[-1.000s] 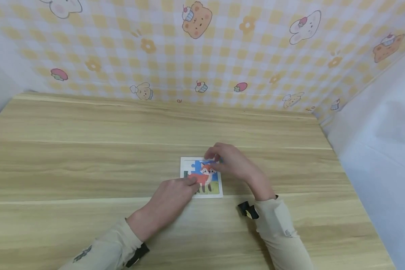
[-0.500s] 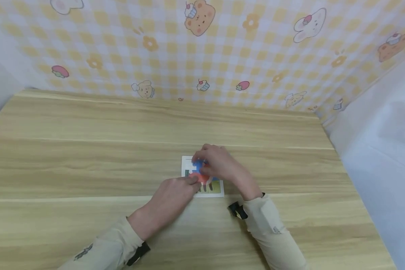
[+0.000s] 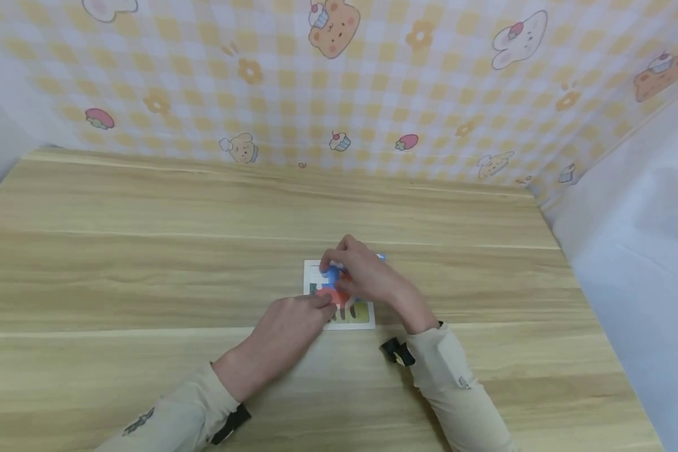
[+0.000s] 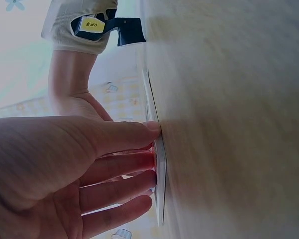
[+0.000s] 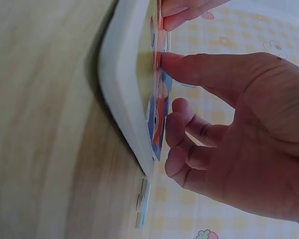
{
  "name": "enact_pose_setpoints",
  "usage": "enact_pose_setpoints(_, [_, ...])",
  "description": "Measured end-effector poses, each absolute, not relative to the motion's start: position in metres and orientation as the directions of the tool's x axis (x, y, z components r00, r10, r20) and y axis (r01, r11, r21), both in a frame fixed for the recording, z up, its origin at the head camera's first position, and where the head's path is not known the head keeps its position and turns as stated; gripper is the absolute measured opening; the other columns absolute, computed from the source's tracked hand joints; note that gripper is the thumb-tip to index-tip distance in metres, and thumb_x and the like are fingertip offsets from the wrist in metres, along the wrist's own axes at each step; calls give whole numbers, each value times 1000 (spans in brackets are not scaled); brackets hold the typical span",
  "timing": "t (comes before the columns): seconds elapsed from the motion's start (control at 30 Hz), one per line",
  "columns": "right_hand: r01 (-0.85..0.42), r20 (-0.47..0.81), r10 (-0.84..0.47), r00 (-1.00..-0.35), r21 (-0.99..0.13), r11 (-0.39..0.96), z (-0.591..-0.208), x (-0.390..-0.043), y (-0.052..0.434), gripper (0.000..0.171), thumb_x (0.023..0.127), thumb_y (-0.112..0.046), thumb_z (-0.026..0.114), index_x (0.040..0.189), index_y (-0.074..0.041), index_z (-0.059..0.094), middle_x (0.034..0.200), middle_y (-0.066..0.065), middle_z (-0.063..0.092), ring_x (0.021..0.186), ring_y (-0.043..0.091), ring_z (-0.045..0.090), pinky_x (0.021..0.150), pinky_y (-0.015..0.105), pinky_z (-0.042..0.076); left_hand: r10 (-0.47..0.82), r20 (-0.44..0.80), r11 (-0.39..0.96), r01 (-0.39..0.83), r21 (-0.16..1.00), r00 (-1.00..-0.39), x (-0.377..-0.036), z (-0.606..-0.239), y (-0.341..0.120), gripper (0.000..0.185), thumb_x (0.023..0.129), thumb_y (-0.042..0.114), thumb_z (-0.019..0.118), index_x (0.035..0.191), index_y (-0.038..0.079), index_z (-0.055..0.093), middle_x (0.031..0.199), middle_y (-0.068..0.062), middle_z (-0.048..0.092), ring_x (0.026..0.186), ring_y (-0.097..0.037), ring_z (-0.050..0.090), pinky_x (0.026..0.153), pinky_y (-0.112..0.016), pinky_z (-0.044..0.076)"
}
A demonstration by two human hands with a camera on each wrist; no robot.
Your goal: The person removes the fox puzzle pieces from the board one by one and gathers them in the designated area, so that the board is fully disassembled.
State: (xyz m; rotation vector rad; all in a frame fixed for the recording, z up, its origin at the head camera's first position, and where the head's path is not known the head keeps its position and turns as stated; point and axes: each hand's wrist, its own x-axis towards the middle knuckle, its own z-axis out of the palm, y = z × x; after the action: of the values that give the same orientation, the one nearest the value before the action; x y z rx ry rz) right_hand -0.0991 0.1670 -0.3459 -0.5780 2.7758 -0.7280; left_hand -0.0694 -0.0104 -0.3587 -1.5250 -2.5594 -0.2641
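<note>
A white-framed jigsaw puzzle (image 3: 367,325) with a fox picture lies on the table under both hands. My left hand (image 3: 287,323) rests its fingertips and thumb on the red body part and the frame, fingers nearly straight in the left wrist view. My right hand (image 3: 367,270) is over the upper part, thumb and fingers pinching a blue puzzle piece (image 3: 332,275). In the right wrist view, a piece with the fox's eye (image 5: 158,119) stands tilted up from the board below the right thumb. The hand hides most of the fox's head in the head view.
A loose blue piece (image 3: 381,257) lies on the table just past the board's far right corner. The wooden table (image 3: 147,282) ends at a yellow checked cloth (image 3: 282,113) behind and a white sheet (image 3: 627,251) on the right.
My right hand has shifted left, from the board's far right corner to over its upper middle. The loose blue piece now shows beyond it. My left hand stays in place.
</note>
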Motion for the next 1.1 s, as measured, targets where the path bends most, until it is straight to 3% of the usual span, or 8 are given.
enact_pose_setpoints(0.7, [-270,-126,-371,-920,-483,833,-345,-97,166,28,73,-4,63,97,-18,58,90,1,46,77,14,40,63,24,38,862,207,457,886,79,-463,-71,-359,-9,16,71,-1,61,83,10,64,85,1,57,51,-5,38,40,-18,38])
enact_pose_setpoints(1.1, [-90,-191,-220,-957,-526,846,-344,-97,170,32,70,-6,67,100,-4,55,97,1,41,84,13,45,71,21,42,856,204,472,879,70,-476,-71,-358,-10,15,72,0,62,83,11,64,89,0,59,51,-5,40,39,-20,38])
